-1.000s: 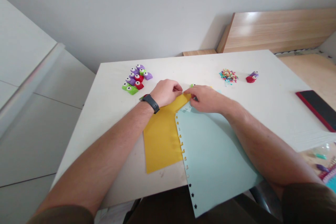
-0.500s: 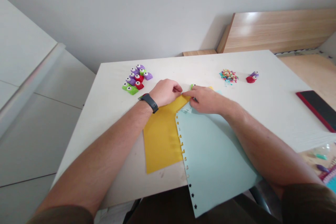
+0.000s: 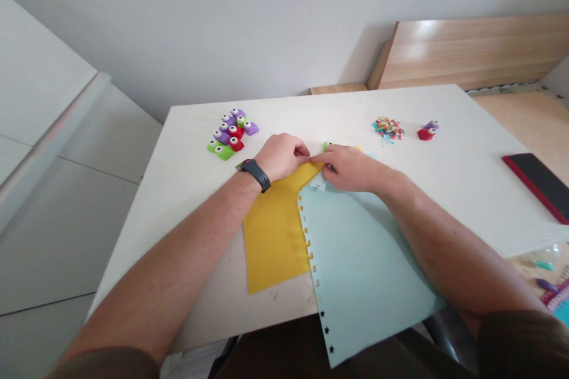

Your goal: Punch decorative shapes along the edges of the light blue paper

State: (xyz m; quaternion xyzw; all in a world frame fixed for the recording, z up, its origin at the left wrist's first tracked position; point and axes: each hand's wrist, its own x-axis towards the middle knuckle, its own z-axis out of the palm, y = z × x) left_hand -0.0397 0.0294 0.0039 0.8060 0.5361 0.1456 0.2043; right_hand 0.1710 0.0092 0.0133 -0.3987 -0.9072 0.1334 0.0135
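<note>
A yellow sheet of paper (image 3: 276,243) lies on the table, its far end running up to both hands. My left hand (image 3: 282,156), with a dark watch on the wrist, is closed in a pinch at the sheet's far edge. The index finger of my right hand (image 3: 353,167) reaches to my left fingertips; its thumb is tucked below, at the yellow corner. What lies between the fingertips is hidden. Beneath my right hand and forearm rests a light blue sheet (image 3: 364,260), star-shaped holes along its left edge. A green craft punch (image 3: 327,145) shows partly behind my right hand.
Several purple, red and green craft punches (image 3: 232,133) stand at the back left. A pile of colourful paper bits (image 3: 387,128) is at the back right, near two more punches (image 3: 428,130). A dark, red-edged object (image 3: 540,183) lies at the table's right edge.
My left hand has shifted very slightly to the right. Both hands otherwise keep their places, and the sheets lie almost as before.
</note>
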